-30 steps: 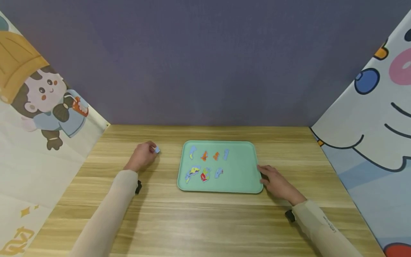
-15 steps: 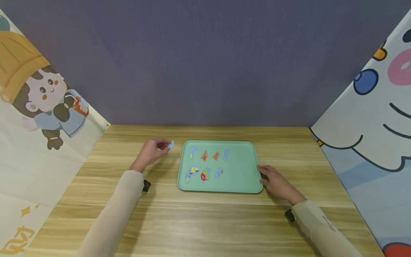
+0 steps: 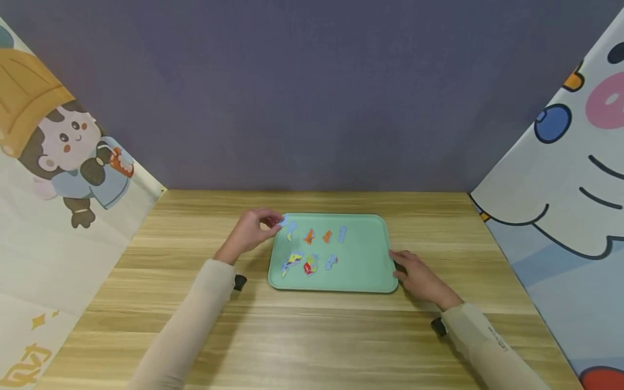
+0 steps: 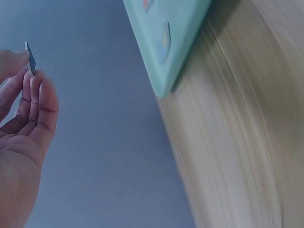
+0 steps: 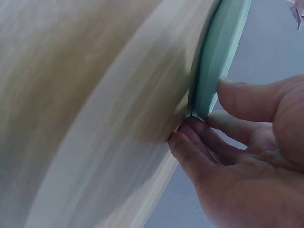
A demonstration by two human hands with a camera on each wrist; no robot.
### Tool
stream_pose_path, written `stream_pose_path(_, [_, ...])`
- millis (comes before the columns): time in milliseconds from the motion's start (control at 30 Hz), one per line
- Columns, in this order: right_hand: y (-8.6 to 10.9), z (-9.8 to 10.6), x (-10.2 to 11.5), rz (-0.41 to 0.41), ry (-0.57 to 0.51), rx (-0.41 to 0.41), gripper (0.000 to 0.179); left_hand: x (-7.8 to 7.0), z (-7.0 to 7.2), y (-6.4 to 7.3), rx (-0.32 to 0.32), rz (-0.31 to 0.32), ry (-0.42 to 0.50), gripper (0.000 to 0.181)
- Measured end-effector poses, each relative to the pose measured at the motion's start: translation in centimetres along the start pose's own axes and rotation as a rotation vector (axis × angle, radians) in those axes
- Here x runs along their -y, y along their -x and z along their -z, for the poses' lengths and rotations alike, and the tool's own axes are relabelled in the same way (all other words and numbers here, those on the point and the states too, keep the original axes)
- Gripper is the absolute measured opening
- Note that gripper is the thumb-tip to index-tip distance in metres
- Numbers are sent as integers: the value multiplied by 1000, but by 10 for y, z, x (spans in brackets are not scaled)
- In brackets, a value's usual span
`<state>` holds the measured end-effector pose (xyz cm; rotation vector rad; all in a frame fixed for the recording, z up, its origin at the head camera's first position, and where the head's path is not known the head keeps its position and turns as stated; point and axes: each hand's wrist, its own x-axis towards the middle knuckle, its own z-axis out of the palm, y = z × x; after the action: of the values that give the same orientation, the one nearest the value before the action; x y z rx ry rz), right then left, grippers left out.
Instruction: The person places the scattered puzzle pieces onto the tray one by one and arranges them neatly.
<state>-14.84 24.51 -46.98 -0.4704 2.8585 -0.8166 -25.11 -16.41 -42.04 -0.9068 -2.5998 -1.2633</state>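
A small pale-blue puzzle piece (image 3: 284, 220) is pinched between the thumb and fingers of my left hand (image 3: 248, 232), over the far left corner of the mint-green tray (image 3: 368, 254). The left wrist view shows that piece (image 4: 30, 59) edge-on at the fingertips. On the tray lie several flat puzzle pieces in two rows, among them an orange one (image 3: 309, 236), a red and green one (image 3: 311, 265) and a yellow and purple one (image 3: 293, 261). My right hand (image 3: 416, 275) holds the tray's right edge, its thumb at the rim and its fingers low along the outer side (image 5: 209, 71).
The tray stands on a wood-grain table (image 3: 312, 336). A dark blue-grey panel (image 3: 312, 108) rises behind the table's far edge, and white walls with cartoon prints flank it. The right part of the tray shows bare green surface (image 5: 223, 42) along its wall.
My left hand has moved right, from the table left of the tray to above its far left corner, carrying the pale-blue puzzle piece. My right hand stays at the tray's edge.
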Motion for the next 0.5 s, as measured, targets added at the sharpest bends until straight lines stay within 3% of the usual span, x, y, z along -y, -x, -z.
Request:
stream_pose_path(267, [-1, 0, -2, 8, 1, -2, 51, -17, -22, -7, 31, -82, -17, 15])
stream_pose_path(500, [-1, 0, -3, 6, -6, 0, 51, -46, -57, -10, 80, -36, -191, 10])
